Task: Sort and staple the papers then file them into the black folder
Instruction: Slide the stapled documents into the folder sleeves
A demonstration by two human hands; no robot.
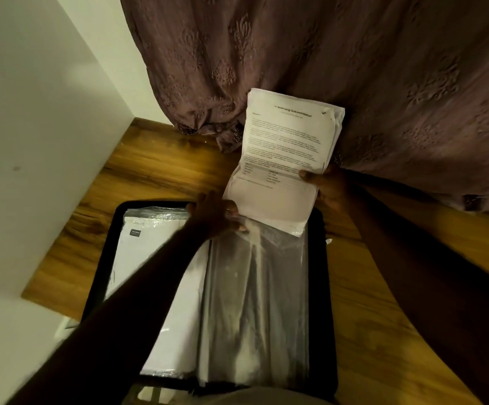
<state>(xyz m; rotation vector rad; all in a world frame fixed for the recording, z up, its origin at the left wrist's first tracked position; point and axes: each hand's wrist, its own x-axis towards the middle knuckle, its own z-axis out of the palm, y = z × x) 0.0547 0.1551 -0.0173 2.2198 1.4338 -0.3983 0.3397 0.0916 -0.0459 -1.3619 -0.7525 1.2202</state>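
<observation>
Papers (284,153): stack headed "Internship Documentation", held over far right corner of black folder (103,258), lower edge at mouth of plastic sleeve (255,302). Your right hand (328,185) grips stack's right edge, thumb on top sheet, fingers curled behind. Your left hand (217,214) at sleeve's far edge, fingers curled, pinching plastic; somewhat blurred. Folder lies open on wooden table (383,331); white sheets (155,258) in its left half. Curtain (354,68) hangs beyond folder, white wall (32,141) left of it.

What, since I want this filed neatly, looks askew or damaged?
The papers in the right hand buckle across the middle and meet the clear sleeve tilted; their top corner fans. The left hand holds the sleeve's mouth.
</observation>
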